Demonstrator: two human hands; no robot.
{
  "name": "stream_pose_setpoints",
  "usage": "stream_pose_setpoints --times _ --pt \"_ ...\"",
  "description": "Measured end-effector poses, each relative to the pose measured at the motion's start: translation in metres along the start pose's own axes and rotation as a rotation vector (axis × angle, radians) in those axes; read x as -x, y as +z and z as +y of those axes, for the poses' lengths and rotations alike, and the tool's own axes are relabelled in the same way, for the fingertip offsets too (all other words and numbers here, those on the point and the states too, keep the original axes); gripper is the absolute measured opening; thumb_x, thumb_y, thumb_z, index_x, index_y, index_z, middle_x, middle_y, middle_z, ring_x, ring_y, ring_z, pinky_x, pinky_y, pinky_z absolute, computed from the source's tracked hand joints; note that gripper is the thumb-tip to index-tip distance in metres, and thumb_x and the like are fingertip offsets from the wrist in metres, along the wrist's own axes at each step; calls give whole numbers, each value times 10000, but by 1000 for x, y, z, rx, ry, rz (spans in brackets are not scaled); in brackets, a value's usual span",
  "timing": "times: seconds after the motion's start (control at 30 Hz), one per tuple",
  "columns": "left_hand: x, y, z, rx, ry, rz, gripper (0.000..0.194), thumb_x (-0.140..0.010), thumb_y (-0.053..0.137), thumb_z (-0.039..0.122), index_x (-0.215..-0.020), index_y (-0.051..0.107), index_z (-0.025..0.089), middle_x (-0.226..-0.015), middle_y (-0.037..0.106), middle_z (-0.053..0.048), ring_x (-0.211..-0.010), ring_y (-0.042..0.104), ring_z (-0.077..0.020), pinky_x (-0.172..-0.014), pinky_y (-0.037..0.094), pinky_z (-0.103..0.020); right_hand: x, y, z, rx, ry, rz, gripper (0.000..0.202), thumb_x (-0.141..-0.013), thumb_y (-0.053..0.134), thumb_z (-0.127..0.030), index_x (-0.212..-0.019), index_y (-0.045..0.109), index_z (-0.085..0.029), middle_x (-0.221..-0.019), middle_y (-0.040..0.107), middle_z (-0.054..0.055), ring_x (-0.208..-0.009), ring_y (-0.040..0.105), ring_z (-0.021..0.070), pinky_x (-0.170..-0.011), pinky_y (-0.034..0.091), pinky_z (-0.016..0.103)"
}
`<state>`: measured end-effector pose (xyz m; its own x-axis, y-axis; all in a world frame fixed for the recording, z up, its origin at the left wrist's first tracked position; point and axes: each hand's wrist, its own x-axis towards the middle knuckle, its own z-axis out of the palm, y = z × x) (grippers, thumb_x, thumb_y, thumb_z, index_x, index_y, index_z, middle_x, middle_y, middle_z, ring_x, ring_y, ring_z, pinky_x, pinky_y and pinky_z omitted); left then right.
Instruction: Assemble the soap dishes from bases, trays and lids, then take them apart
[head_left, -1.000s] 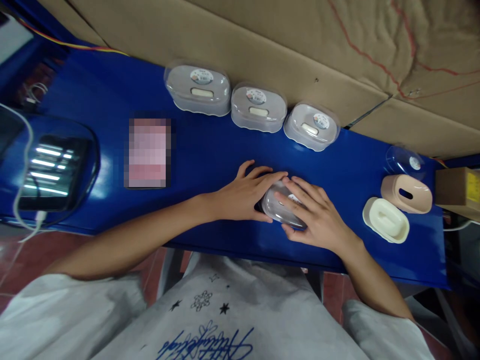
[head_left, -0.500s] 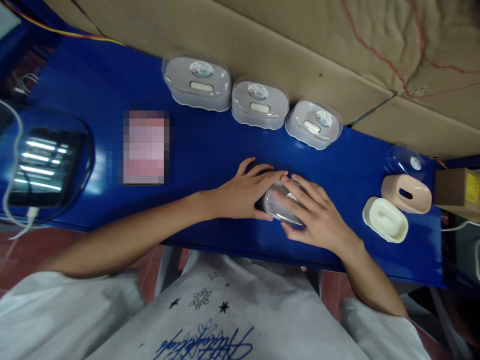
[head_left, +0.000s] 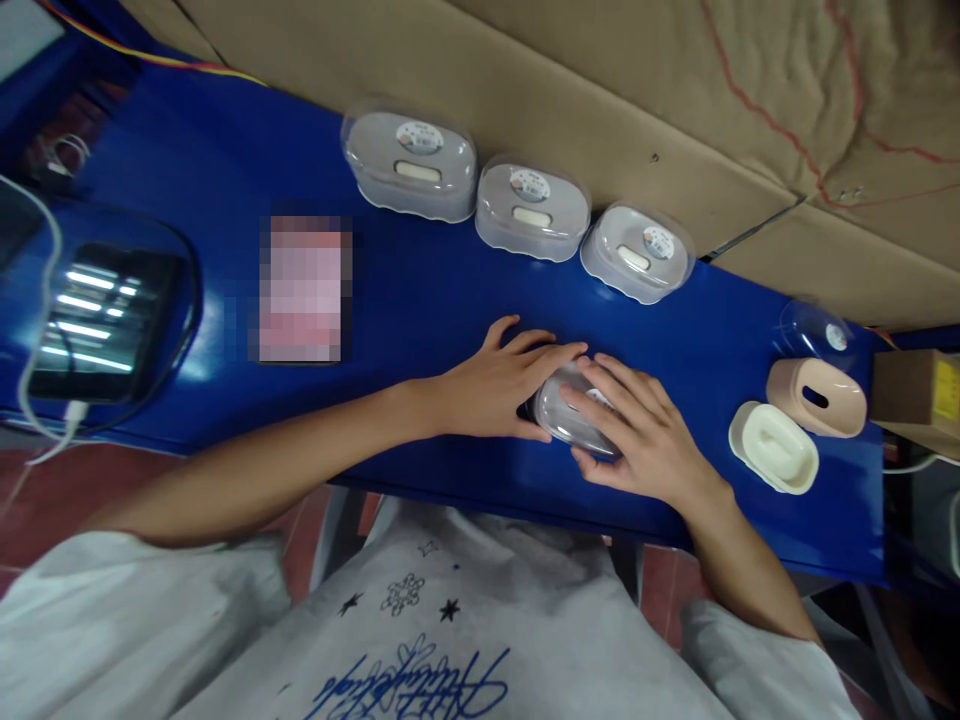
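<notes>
A small oval soap box with a clear lid [head_left: 564, 412] sits near the table's front edge between my two hands. My left hand [head_left: 499, 388] grips its left end, with the thumb at the near side and the fingers at the far side. My right hand [head_left: 637, 425] wraps over the right part, fingers across the lid and thumb at the near side. Much of the box is hidden under the fingers. At the right lie a cream soap tray [head_left: 780, 450], a pink box shell [head_left: 825, 400] with an oval slot, and a clear lid [head_left: 806, 332].
Three similar clear-lidded boxes, left [head_left: 412, 190], middle [head_left: 530, 230] and right [head_left: 637, 280], line the back of the blue table [head_left: 442, 280]. A pixelated item [head_left: 304, 290] and a black device with a cable [head_left: 94, 320] lie left. A cardboard box [head_left: 907, 390] stands far right.
The whole view has shifted slightly, so the table's things appear a little further right. Both hands stay on the box, with no clear change in grip.
</notes>
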<state>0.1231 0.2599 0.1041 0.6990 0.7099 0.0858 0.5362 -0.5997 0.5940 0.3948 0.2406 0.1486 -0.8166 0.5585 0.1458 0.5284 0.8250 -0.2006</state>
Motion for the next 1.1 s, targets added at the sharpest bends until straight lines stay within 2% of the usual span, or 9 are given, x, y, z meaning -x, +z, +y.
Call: stream_pose_setpoints --times 0.1,0.27,0.5,0.63,0.83,1.1 --pt "0 -2 0 -5 -6 -3 1131 -849 865 553 -1707 230 181 -1656 507 -218 -1559 414 -407 -1302 78 -621 0 1 2 8 -2 -6 865 -956 711 -341 -1719 304 -312 -1681 505 141 -1546 483 414 -1117 528 617" --pt "-1 -1 -1 -1 -8 7 1131 -852 855 548 -1713 213 193 -1643 526 -210 -1555 421 -396 -1299 81 -604 -2 3 3 -23 14 -19 902 -953 716 -332 -1729 258 -380 -1716 463 90 -1561 457 426 -1161 494 655" --pt "-1 0 -2 5 -3 9 1134 -847 860 561 -1709 224 186 -1656 509 -209 -1549 420 -400 -1301 77 -608 -5 -1 -1 -20 8 -46 933 -962 708 -314 -1745 204 -377 -1732 438 72 -1576 436 419 -1179 482 654" --pt "-1 0 -1 5 -7 4 1136 -842 873 550 -1701 239 164 -1665 494 -220 -1546 420 -403 -1301 77 -611 -6 0 0 -13 -10 -31 905 -970 699 -331 -1743 230 -340 -1709 471 98 -1563 458 412 -1170 486 637" --pt "0 -2 -1 -1 -6 -8 1132 -865 846 564 -1718 207 184 -1674 486 -210 -1553 409 -408 -1301 76 -609 -4 3 2 -29 13 -23 878 -966 703 -361 -1731 271 -365 -1725 449 84 -1558 464 413 -1170 483 635" --pt "0 -1 -2 8 19 1 1094 -890 827 556 -1717 207 198 -1660 502 -211 -1549 414 -404 -1293 75 -622 -4 2 3 0 -10 -15 836 -986 710 -397 -1718 309 -341 -1688 500 118 -1557 469 406 -1152 496 611"
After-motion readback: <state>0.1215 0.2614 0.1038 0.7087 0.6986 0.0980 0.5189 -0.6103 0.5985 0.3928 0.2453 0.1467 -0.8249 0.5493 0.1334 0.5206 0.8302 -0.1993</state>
